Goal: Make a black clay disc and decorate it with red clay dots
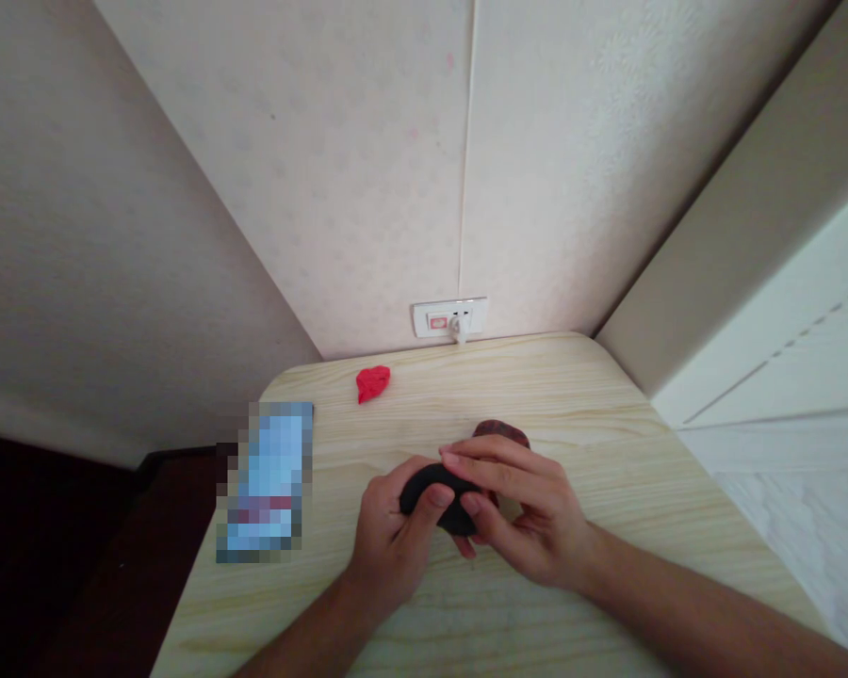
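Both hands hold a black rounded object point(447, 490) above the front half of the table; its kind does not show. My left hand point(394, 527) is closed around its left side, thumb pressed on top. My right hand point(530, 504) grips the right side, with the thumb on the near edge and fingers over the far edge. Behind the right hand lies a dark red and black patterned thing point(501, 432), mostly hidden by the fingers. A crumpled bright red piece point(373, 383) sits farther back on the left.
A phone-like slab point(272, 480), blurred by pixelation, lies along the left edge of the pale wood table point(572, 395). At the back, a wall socket point(449, 318) with a white plug sits just above the tabletop. A cream panel point(735, 235) stands on the right.
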A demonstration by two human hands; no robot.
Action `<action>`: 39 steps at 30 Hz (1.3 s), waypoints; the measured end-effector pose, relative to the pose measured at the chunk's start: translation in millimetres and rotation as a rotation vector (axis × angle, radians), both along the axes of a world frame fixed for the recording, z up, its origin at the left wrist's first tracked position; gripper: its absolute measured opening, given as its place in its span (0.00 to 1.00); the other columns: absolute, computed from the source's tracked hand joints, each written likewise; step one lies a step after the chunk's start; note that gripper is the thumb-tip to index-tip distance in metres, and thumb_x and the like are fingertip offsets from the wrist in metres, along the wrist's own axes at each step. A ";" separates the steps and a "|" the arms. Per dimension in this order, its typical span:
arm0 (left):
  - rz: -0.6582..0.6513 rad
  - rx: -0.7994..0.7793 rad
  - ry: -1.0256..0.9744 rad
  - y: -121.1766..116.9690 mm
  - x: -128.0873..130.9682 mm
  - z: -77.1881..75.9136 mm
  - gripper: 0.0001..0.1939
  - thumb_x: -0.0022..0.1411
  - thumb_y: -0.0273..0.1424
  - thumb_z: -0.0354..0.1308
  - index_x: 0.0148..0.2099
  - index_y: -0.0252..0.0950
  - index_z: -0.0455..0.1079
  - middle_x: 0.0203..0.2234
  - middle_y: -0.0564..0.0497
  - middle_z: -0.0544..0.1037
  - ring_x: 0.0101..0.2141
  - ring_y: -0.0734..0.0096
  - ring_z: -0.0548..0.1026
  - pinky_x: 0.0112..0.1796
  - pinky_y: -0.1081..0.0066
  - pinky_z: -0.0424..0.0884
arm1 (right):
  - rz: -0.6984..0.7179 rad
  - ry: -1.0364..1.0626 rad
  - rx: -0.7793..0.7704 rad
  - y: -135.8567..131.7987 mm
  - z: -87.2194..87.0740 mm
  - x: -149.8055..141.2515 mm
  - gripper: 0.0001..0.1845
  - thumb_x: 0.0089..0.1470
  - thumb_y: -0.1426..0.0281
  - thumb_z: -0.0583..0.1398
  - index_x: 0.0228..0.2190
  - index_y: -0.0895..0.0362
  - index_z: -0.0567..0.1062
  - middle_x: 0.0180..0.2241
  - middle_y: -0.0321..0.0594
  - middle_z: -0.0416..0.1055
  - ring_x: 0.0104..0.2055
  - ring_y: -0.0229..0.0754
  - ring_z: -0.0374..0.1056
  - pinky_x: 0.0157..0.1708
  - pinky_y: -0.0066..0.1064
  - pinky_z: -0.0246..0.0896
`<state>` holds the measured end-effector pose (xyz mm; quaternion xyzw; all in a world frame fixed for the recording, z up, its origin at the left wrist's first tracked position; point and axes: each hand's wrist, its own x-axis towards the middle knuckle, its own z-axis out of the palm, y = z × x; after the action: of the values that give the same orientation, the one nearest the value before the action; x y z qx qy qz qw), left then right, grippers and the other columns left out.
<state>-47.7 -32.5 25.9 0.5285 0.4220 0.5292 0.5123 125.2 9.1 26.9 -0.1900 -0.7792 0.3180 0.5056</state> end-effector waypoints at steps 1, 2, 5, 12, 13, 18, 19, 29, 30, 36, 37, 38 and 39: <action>-0.008 -0.001 -0.004 -0.1 -0.2 -0.5 0.17 0.68 0.44 0.58 0.40 0.35 0.76 0.23 0.50 0.81 0.16 0.70 0.76 0.19 0.74 0.74 | 0.008 -0.004 -0.001 0.2 0.5 0.0 0.25 0.59 0.80 0.61 0.57 0.57 0.76 0.51 0.52 0.76 0.49 0.46 0.77 0.44 0.34 0.79; -0.015 -0.003 -0.006 -0.1 -0.4 -1.0 0.16 0.68 0.44 0.58 0.40 0.35 0.76 0.24 0.49 0.82 0.16 0.70 0.77 0.19 0.74 0.74 | 0.017 -0.008 0.002 0.5 1.0 0.0 0.25 0.59 0.80 0.60 0.57 0.57 0.76 0.51 0.52 0.76 0.48 0.45 0.78 0.43 0.33 0.79; -0.033 -0.020 0.000 -0.1 -1.1 -1.7 0.15 0.69 0.42 0.57 0.41 0.35 0.76 0.23 0.49 0.81 0.17 0.69 0.77 0.18 0.73 0.74 | 0.009 -0.020 0.038 1.7 3.0 0.0 0.25 0.58 0.81 0.60 0.56 0.57 0.76 0.49 0.51 0.77 0.47 0.45 0.78 0.43 0.32 0.79; -0.071 -0.055 -0.021 1.1 -1.3 3.4 0.15 0.68 0.42 0.58 0.41 0.35 0.77 0.23 0.48 0.82 0.17 0.67 0.78 0.17 0.72 0.74 | 0.026 -0.052 0.057 2.2 7.6 0.7 0.25 0.59 0.80 0.59 0.56 0.56 0.76 0.48 0.49 0.77 0.45 0.43 0.77 0.43 0.33 0.78; -0.085 -0.068 -0.038 1.3 -1.4 3.7 0.15 0.68 0.42 0.58 0.41 0.35 0.77 0.23 0.48 0.82 0.18 0.66 0.78 0.17 0.72 0.74 | 0.020 -0.055 0.049 2.2 7.4 1.0 0.24 0.58 0.80 0.60 0.56 0.56 0.76 0.48 0.49 0.77 0.46 0.44 0.77 0.44 0.34 0.77; -0.112 -0.078 -0.086 2.9 -2.0 3.8 0.14 0.67 0.42 0.60 0.39 0.36 0.76 0.23 0.49 0.82 0.20 0.66 0.80 0.19 0.73 0.76 | 0.031 -0.085 0.023 3.5 4.6 2.6 0.26 0.58 0.81 0.60 0.56 0.56 0.76 0.52 0.50 0.75 0.50 0.45 0.75 0.48 0.35 0.75; -0.112 -0.076 -0.084 3.4 -2.2 3.8 0.14 0.67 0.42 0.60 0.38 0.36 0.76 0.23 0.49 0.81 0.20 0.67 0.80 0.19 0.73 0.75 | 0.037 -0.091 0.019 3.6 4.3 2.8 0.26 0.57 0.82 0.60 0.56 0.56 0.76 0.51 0.50 0.75 0.49 0.44 0.75 0.47 0.34 0.75; -0.177 -0.143 -0.090 5.0 -3.4 2.9 0.13 0.65 0.42 0.62 0.38 0.36 0.76 0.23 0.50 0.80 0.21 0.68 0.79 0.20 0.74 0.73 | 0.013 -0.169 0.045 3.3 5.1 5.6 0.27 0.57 0.81 0.59 0.56 0.53 0.76 0.52 0.48 0.76 0.50 0.47 0.75 0.49 0.39 0.76; -0.173 -0.161 -0.111 5.4 -3.1 2.2 0.13 0.64 0.41 0.64 0.39 0.36 0.75 0.23 0.50 0.80 0.21 0.68 0.79 0.19 0.74 0.72 | 0.003 -0.156 0.041 3.5 3.8 5.6 0.26 0.57 0.81 0.59 0.55 0.52 0.76 0.51 0.48 0.77 0.50 0.47 0.76 0.48 0.39 0.76; -0.056 -0.205 -0.211 8.9 0.3 -2.1 0.16 0.61 0.43 0.66 0.39 0.35 0.73 0.22 0.53 0.77 0.18 0.74 0.73 0.18 0.76 0.67 | -0.094 -0.077 -0.019 2.6 -7.5 5.9 0.27 0.58 0.79 0.61 0.58 0.51 0.74 0.48 0.47 0.80 0.45 0.47 0.77 0.47 0.43 0.76; -0.045 -0.202 -0.207 9.3 0.6 -2.4 0.16 0.61 0.44 0.66 0.38 0.35 0.73 0.22 0.54 0.76 0.18 0.74 0.72 0.18 0.76 0.67 | -0.097 -0.082 -0.022 2.3 -7.9 5.7 0.28 0.59 0.79 0.62 0.59 0.51 0.73 0.48 0.47 0.80 0.43 0.46 0.77 0.47 0.43 0.76; -0.044 -0.197 -0.208 9.6 0.5 -2.6 0.16 0.61 0.44 0.65 0.38 0.35 0.73 0.23 0.54 0.76 0.19 0.73 0.72 0.18 0.75 0.68 | -0.094 -0.089 -0.016 2.0 -7.6 5.3 0.28 0.59 0.79 0.62 0.59 0.51 0.73 0.49 0.47 0.80 0.42 0.46 0.78 0.47 0.42 0.76; -0.046 -0.185 -0.204 9.7 0.3 -2.8 0.16 0.62 0.44 0.64 0.39 0.35 0.73 0.25 0.53 0.76 0.21 0.72 0.73 0.20 0.74 0.69 | -0.089 -0.099 -0.005 1.7 -6.8 4.9 0.28 0.59 0.79 0.62 0.59 0.51 0.73 0.50 0.47 0.79 0.43 0.46 0.78 0.47 0.42 0.77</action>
<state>-47.4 -22.8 23.1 0.4319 0.4024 0.5272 0.6112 130.1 10.9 20.1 -0.2410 -0.7934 0.2873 0.4795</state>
